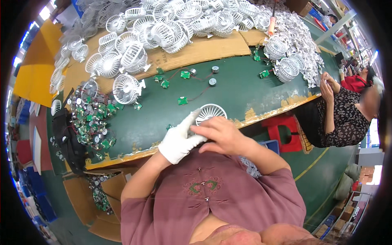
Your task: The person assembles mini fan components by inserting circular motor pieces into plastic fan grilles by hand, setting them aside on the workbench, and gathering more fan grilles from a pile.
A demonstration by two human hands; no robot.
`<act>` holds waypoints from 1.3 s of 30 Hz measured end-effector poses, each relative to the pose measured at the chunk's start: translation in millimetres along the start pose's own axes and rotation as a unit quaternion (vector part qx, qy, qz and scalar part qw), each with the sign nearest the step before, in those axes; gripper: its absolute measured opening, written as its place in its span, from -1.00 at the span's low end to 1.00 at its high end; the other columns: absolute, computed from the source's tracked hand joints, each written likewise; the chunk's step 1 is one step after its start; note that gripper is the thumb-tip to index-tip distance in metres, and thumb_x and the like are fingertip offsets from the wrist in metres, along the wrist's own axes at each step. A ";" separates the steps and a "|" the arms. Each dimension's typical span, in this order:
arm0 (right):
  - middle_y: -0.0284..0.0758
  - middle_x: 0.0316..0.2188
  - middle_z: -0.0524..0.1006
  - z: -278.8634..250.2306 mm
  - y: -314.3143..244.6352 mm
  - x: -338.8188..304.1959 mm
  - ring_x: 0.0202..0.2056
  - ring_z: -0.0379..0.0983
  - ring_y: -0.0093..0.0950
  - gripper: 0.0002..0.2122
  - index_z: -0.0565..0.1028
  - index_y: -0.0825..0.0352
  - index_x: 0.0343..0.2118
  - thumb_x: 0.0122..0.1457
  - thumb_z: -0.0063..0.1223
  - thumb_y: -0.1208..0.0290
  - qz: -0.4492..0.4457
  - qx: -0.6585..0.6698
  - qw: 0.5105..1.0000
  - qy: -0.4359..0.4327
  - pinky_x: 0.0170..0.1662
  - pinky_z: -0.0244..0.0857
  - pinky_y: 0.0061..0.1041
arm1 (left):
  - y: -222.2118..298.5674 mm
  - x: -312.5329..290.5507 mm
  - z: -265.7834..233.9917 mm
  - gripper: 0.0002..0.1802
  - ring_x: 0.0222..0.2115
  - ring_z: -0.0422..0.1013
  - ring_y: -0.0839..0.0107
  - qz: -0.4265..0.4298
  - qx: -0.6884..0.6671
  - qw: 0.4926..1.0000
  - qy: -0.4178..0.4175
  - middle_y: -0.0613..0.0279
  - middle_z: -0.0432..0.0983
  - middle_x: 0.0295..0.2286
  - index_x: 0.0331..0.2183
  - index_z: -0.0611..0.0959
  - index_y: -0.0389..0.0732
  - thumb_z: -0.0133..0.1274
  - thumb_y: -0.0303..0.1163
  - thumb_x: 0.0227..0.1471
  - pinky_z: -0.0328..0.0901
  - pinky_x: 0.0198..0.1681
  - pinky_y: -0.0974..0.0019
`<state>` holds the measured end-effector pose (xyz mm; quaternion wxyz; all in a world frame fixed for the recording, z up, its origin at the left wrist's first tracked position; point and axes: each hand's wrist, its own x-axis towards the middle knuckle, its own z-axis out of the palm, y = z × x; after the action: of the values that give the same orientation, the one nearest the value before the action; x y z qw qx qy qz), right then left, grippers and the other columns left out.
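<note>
Here, your gloved left hand (179, 143) and bare right hand (225, 136) meet at the white fan cage (213, 111) by the near edge of the green table (151, 118); your fingers hide its lower part, so I cannot tell whether either grips it. Green circuit boards (182, 101) lie beyond.

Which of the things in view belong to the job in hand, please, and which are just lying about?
Seemingly part of the job:
white fan cover, at the gloved left hand and bare right hand
piled fan covers
green circuit boards
small round motors

Probably just lying about:
yellow sheet, far left
black bag-like thing
</note>
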<state>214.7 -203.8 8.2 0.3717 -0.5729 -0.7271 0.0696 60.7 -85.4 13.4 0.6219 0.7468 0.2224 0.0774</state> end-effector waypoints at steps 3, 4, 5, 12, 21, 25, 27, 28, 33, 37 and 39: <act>-0.31 -0.33 0.46 6.7 -0.8 -8.5 -0.29 0.40 -0.32 -0.54 0.46 0.27 -0.12 -0.17 0.28 0.32 0.006 -0.025 0.999 0.019 -0.22 0.26 -0.35 | -6.2 9.7 2.7 -0.20 -0.47 0.38 0.45 0.000 -0.017 0.999 -0.048 0.14 0.48 -0.49 0.21 0.16 -0.11 0.11 -0.26 -0.03 0.31 -0.28 0.39; -0.32 -0.34 0.46 3.9 -0.3 -8.9 -0.30 0.40 -0.33 -0.57 0.47 0.26 -0.15 -0.16 0.27 0.35 0.014 -0.051 0.998 0.020 -0.24 0.25 -0.36 | -2.2 11.1 2.2 -0.19 -0.38 0.44 0.30 -0.071 -0.058 0.993 -0.077 0.03 0.49 -0.38 0.19 0.19 -0.10 0.13 -0.16 -0.06 0.32 -0.21 0.28; -0.33 -0.35 0.46 0.6 1.0 -9.5 -0.31 0.40 -0.34 -0.60 0.47 0.26 -0.17 -0.15 0.25 0.39 0.024 -0.078 0.996 0.022 -0.26 0.23 -0.37 | 0.1 14.0 1.8 -0.19 -0.38 0.44 0.30 -0.071 -0.058 0.993 -0.077 0.03 0.49 -0.38 0.19 0.19 -0.10 0.13 -0.16 -0.06 0.32 -0.21 0.28; -0.38 -0.45 0.45 2.2 29.1 -14.9 -0.30 0.38 -0.37 -0.73 0.46 0.25 -0.30 -0.09 0.22 0.35 0.083 -0.255 0.962 -0.056 -0.11 0.15 -0.25 | -20.8 28.7 5.3 -0.25 -0.18 0.38 0.05 0.158 0.421 0.893 -0.022 0.04 0.33 -0.09 -0.04 0.41 -0.13 0.26 -0.02 -0.28 0.33 -0.15 0.12; -0.37 -0.47 0.44 9.4 43.0 5.9 -0.30 0.37 -0.37 -0.77 0.45 0.23 -0.38 -0.10 0.22 0.34 0.021 -0.219 0.969 -0.114 0.00 0.14 -0.20 | -44.8 19.1 -10.6 -0.71 -0.43 0.41 0.24 0.196 0.476 0.856 0.038 0.30 0.44 -0.44 -0.30 0.54 0.01 0.18 -0.26 -0.17 0.34 -0.42 0.20; -0.35 -0.53 0.43 16.8 48.1 19.3 -0.34 0.38 -0.36 -0.79 0.41 0.25 -0.48 -0.12 0.22 0.32 -0.010 -0.205 0.967 -0.151 -0.07 0.18 -0.27 | -52.6 10.7 -13.7 -0.81 -0.45 0.38 0.29 0.204 0.467 0.856 0.081 0.32 0.38 -0.48 -0.36 0.54 0.02 0.11 -0.21 -0.10 0.32 -0.41 0.23; -0.35 -0.55 0.44 16.6 49.7 24.7 -0.35 0.38 -0.35 -0.78 0.41 0.25 -0.51 -0.14 0.22 0.31 -0.014 -0.188 0.967 -0.174 -0.11 0.19 -0.29 | -51.8 8.0 -13.4 -0.80 -0.45 0.38 0.29 0.198 0.461 0.861 0.084 0.31 0.38 -0.48 -0.35 0.55 0.02 0.12 -0.21 -0.10 0.32 -0.40 0.23; -0.35 -0.56 0.44 16.3 50.4 27.5 -0.36 0.39 -0.35 -0.78 0.40 0.26 -0.55 -0.15 0.22 0.30 -0.017 -0.174 0.965 -0.194 -0.14 0.20 -0.30 | -51.7 7.3 -13.3 -0.80 -0.45 0.38 0.29 0.196 0.455 0.864 0.087 0.31 0.38 -0.48 -0.35 0.55 0.02 0.12 -0.20 -0.09 0.32 -0.40 0.23; -0.36 -0.57 0.45 15.8 46.2 45.7 -0.36 0.40 -0.36 -0.81 0.45 0.26 -0.60 -0.15 0.19 0.28 -0.021 -0.193 0.943 -0.270 -0.14 0.17 -0.31 | -52.2 6.0 -12.8 -0.76 -0.41 0.38 0.26 0.160 0.444 0.879 0.072 0.27 0.39 -0.44 -0.31 0.58 0.00 0.11 -0.16 -0.08 0.32 -0.36 0.20; -0.38 -0.53 0.47 21.1 49.0 36.4 -0.34 0.39 -0.40 -0.85 0.49 0.24 -0.61 -0.12 0.15 0.28 -0.062 -0.252 0.938 -0.228 -0.05 0.12 -0.29 | -39.1 4.1 -20.8 -0.63 -0.23 0.38 0.17 0.087 0.367 0.925 0.041 0.19 0.43 -0.29 -0.23 0.61 -0.04 0.13 -0.11 -0.10 0.32 -0.20 0.15; -0.39 -0.53 0.45 24.4 48.5 27.2 -0.33 0.38 -0.42 -0.85 0.49 0.25 -0.58 -0.13 0.16 0.30 -0.067 -0.264 0.944 -0.184 -0.05 0.12 -0.29 | -29.2 7.3 -32.4 -0.57 -0.12 0.35 0.13 0.078 0.326 0.940 0.071 0.10 0.43 -0.16 -0.18 0.61 -0.05 0.16 -0.13 -0.14 0.29 -0.06 0.20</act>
<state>235.6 -155.7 -22.3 0.0707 -0.5777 -0.8119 -0.0454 47.6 -49.5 -8.9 0.3191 0.9162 0.2200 0.1018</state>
